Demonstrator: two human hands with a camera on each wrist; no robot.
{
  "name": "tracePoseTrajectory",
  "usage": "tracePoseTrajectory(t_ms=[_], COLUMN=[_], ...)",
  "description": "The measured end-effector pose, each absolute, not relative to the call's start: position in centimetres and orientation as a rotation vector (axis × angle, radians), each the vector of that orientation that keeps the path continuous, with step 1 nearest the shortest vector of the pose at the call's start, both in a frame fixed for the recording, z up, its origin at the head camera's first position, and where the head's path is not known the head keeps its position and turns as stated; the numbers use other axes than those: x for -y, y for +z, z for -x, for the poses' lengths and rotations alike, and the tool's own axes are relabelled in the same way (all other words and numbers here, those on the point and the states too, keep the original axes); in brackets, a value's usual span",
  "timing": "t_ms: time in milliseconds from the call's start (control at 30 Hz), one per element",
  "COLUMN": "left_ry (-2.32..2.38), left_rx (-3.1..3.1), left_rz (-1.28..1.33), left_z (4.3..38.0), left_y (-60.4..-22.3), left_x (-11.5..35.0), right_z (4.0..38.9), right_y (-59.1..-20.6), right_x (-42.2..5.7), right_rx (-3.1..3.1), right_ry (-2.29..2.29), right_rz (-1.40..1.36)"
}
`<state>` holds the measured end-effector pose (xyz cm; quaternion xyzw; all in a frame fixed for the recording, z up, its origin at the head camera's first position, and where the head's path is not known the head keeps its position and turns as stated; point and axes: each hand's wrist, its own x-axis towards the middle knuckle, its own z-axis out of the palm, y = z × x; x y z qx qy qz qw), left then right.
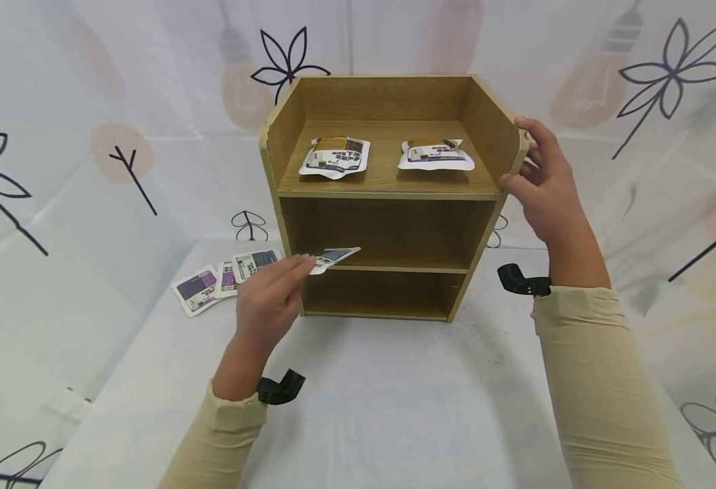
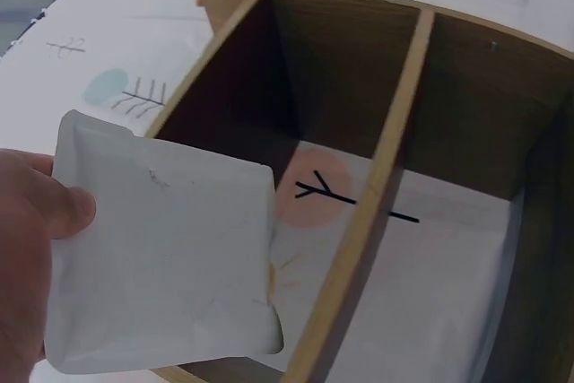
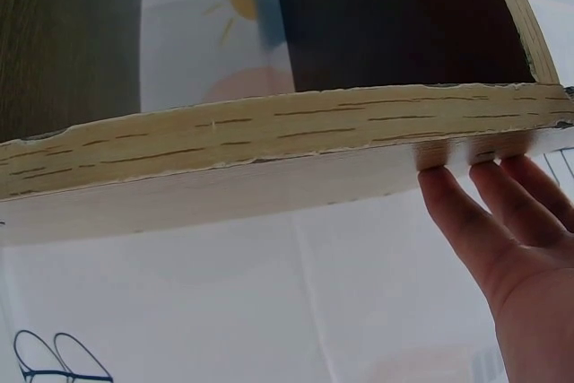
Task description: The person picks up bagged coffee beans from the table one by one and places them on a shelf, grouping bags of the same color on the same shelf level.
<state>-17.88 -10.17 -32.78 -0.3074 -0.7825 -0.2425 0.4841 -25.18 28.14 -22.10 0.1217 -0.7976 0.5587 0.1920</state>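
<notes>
Currently pinching a packet (image 1: 335, 258) in the left hand (image 1: 272, 295), in front of the shelf (image 1: 388, 195), near the lower left of its middle compartment in the head view. Holding it by one edge, tilted, printed face upward, with the thumb pressed on the plain white back in the left wrist view. Cannot tell from these angles about any contact between packet and wood. Gripping the upper side panel at the right with the right hand (image 1: 547, 183), thumb at the front edge, fingertips against the outer face in the right wrist view. On the top tier, side by side and well apart, a top-left packet (image 1: 335, 159) and a top-right packet (image 1: 436, 157), both white and gold with dark print. On the white table (image 1: 382, 394), just left of the shelf, overlapping like a fan, a purple packet (image 1: 198, 291), a second purple packet (image 1: 228, 277) and a blue-grey packet (image 1: 254, 263), the last partly behind the left hand. On both arms, tan sleeves (image 1: 596, 373); at each wrist, a black mount (image 1: 281, 387). Behind everything, a pale backdrop (image 1: 181, 88) with line-drawn leaves and peach spots.
</notes>
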Motion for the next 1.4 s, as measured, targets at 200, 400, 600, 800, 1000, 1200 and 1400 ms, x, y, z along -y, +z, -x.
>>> tracePoseTrajectory(t_ms=[200, 400, 600, 800, 1000, 1200, 1400], left_ry=[-0.551, -0.506, -0.421, -0.380, -0.341, -0.291, -0.266], left_rx=[1.968, 2.077, 2.232, 2.346, 2.431, 2.485, 2.483], left_rz=[0.780, 0.787, 0.780, 0.785, 0.775, 0.764, 0.773], left_z=[18.5, 18.9, 19.4, 19.7, 20.1, 20.6, 21.3], left_y=[-33.3, -33.3, -33.9, -34.0, -33.8, -33.8, -33.9], left_x=[9.7, 9.3, 9.0, 8.6, 8.2, 7.9, 7.8], right_z=[25.1, 25.1, 25.0, 25.0, 25.1, 25.1, 25.0], right_y=[-22.1, -22.0, -21.8, -21.9, -22.0, -22.1, -22.1], right_x=[-28.3, -28.3, -28.2, -28.2, -28.3, -28.3, -28.2], right_rx=[2.250, 2.236, 2.224, 2.237, 2.241, 2.241, 2.253], right_ry=[1.564, 1.587, 1.587, 1.571, 1.564, 1.566, 1.560], right_rz=[-0.333, -0.348, -0.364, -0.363, -0.362, -0.361, -0.352])
